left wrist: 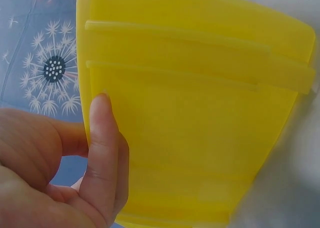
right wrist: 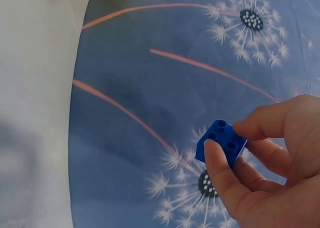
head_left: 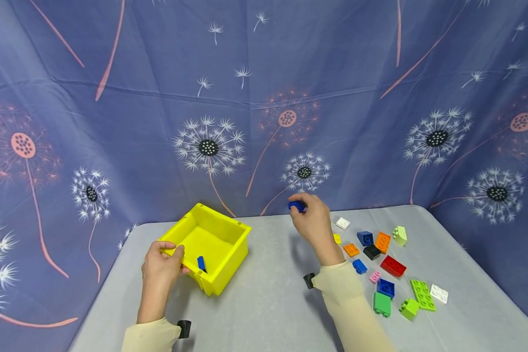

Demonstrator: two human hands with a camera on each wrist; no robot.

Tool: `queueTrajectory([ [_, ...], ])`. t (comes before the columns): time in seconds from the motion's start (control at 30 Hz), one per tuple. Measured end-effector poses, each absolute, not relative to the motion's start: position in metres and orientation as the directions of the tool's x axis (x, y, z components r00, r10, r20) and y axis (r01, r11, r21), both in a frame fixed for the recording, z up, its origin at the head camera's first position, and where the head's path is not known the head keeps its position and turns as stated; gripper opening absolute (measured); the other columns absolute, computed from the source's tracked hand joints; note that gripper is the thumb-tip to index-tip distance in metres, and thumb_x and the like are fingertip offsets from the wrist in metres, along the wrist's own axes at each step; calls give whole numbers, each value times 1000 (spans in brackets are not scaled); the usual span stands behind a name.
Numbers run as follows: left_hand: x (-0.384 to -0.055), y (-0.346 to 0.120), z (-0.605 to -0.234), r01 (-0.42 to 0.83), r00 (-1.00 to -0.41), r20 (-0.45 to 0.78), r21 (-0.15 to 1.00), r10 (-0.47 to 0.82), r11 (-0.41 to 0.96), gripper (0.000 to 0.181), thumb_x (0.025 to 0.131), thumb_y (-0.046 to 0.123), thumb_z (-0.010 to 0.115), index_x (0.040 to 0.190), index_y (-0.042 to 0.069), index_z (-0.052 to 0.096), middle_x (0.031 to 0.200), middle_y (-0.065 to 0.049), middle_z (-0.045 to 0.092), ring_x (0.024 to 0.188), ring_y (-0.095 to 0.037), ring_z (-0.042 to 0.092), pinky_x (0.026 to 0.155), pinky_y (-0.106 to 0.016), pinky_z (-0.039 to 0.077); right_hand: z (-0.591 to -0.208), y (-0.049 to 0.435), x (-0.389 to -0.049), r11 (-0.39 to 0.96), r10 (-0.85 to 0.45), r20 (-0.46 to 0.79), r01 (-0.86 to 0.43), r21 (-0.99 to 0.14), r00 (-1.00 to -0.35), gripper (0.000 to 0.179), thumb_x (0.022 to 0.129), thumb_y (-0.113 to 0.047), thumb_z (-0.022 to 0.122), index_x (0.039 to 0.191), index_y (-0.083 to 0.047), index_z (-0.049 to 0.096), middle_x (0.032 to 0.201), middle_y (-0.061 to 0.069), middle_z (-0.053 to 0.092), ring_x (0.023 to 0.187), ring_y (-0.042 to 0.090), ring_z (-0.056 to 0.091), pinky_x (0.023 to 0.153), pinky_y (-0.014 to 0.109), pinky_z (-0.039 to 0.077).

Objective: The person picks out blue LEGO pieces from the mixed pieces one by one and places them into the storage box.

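A yellow bin (head_left: 229,266) stands at the left of the table, and my left hand (head_left: 162,266) grips its near-left rim. In the left wrist view, fingers of that hand (left wrist: 100,163) lie against the bin's outer wall (left wrist: 185,123). One blue brick (head_left: 201,264) lies inside the bin. My right hand (head_left: 312,220) is raised over the back of the table, pinching a blue building brick (right wrist: 222,142) between thumb and fingers. Its studs show in the right wrist view.
Loose bricks spread over the right of the table, among them a red brick (head_left: 393,266), a green brick (head_left: 382,304), a lime plate-like brick (head_left: 423,295), a black brick (head_left: 371,252) and a white brick (head_left: 342,223). A patterned blue cloth (head_left: 264,146) hangs behind the table.
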State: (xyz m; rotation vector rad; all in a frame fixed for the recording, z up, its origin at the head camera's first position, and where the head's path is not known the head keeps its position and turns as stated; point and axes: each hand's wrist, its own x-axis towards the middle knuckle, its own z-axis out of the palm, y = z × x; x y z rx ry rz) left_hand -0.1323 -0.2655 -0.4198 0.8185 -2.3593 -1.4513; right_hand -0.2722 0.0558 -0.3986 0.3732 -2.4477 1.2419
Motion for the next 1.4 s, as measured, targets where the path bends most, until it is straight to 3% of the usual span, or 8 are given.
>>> queueTrajectory([
  [0.6,-133,-267,-422,-318,-809,-61,882,-585,348,34,101,22,64,123,-1,50,81,-14,58,52,-21,70,52,-29,57,-389,28,-253,496,-131,526,-515,-699,-840,18,92,-4,69,107,-11,77,107,10,71,88,23,72,74,33,62],
  [0.97,-132,-267,-422,-326,-806,-67,879,-588,347,35,101,21,63,124,-1,50,81,-13,58,52,-20,69,52,-32,57,-390,13,-242,420,-215,565,-598,-682,-796,21,92,1,69,110,-7,75,110,7,69,100,21,71,78,22,60],
  [1.4,-133,-266,-421,-325,-806,-64,878,-588,351,35,100,22,64,124,0,50,80,-13,58,52,-20,69,52,-31,56,-394,-12,-226,346,-308,583,-659,-668,-752,22,92,4,69,111,-7,74,109,4,68,96,17,68,79,19,59],
])
